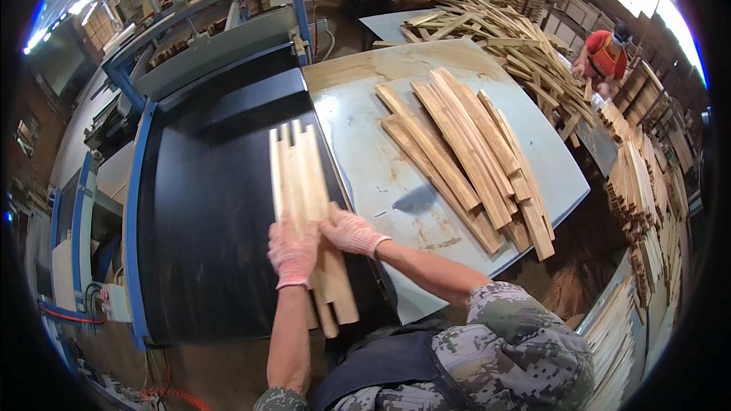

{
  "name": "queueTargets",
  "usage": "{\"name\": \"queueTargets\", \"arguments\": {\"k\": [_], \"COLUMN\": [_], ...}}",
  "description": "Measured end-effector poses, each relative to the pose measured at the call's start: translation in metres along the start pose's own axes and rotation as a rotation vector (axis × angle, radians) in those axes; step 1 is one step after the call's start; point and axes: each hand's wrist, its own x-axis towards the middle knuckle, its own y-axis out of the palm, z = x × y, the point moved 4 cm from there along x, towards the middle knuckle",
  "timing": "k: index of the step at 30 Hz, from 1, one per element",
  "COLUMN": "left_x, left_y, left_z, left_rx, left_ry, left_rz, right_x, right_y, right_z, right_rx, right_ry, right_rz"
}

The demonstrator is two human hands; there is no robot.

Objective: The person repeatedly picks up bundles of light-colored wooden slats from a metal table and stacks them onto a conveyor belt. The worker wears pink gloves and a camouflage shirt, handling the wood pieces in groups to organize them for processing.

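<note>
A bundle of pale wooden strips (303, 175) lies lengthwise on a black conveyor belt (213, 205), its ends uneven. My left hand (295, 253), in a pink and white knit glove, grips the bundle from its left side with the fingers over the top. From the right, my right hand (353, 231), gloved the same way, closes on the bundle's right edge, close beside the left hand. Parts of the fingers of both hands are hard to make out against the wood. Several loose wooden strips (464, 156) are spread on the light metal table (354, 137) to the right.
A blue machine frame (205, 11) spans the belt's far end, with a blue rail (137, 221) along its left. Beyond the table, a jumbled heap of strips (518, 49) lies near a person in red (607, 57). Stacked wood (640, 198) stands at the far right.
</note>
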Motion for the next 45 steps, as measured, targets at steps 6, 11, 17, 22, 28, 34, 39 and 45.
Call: {"name": "queueTargets", "arguments": {"k": [6,11,17,22,28,34,39,45], "left_x": [-0.011,-0.015,-0.016,-0.016,-0.014,-0.010,-0.009,-0.031], "left_y": [-0.063,-0.077,-0.072,-0.078,-0.077,-0.075,-0.069,-0.079], "left_z": [0.039,0.031,0.035,0.035,0.040,0.043,0.052,0.069], "left_rx": [0.280,0.236,0.167,0.125,0.159,0.189,0.103,-0.035], "left_ry": [-0.031,-0.106,-0.116,-0.143,-0.134,-0.169,-0.073,0.052], "left_rz": [0.030,0.098,0.089,0.106,0.088,0.151,0.080,0.154], "right_x": [0.004,-0.022,-0.058,-0.060,-0.055,0.003,0.010,-0.045], "right_y": [0.056,-0.076,-0.198,-0.203,-0.185,-0.081,0.014,0.039], "right_z": [0.026,-0.044,-0.108,-0.086,-0.102,-0.035,0.020,0.034], "right_rx": [0.173,-0.345,-0.860,-0.604,0.437,0.854,0.543,-0.056], "right_ry": [-0.327,-0.461,0.496,0.601,0.036,-0.020,-0.120,-0.008], "right_rz": [0.213,-0.615,-0.259,-0.137,-0.197,0.064,0.091,0.348]}}
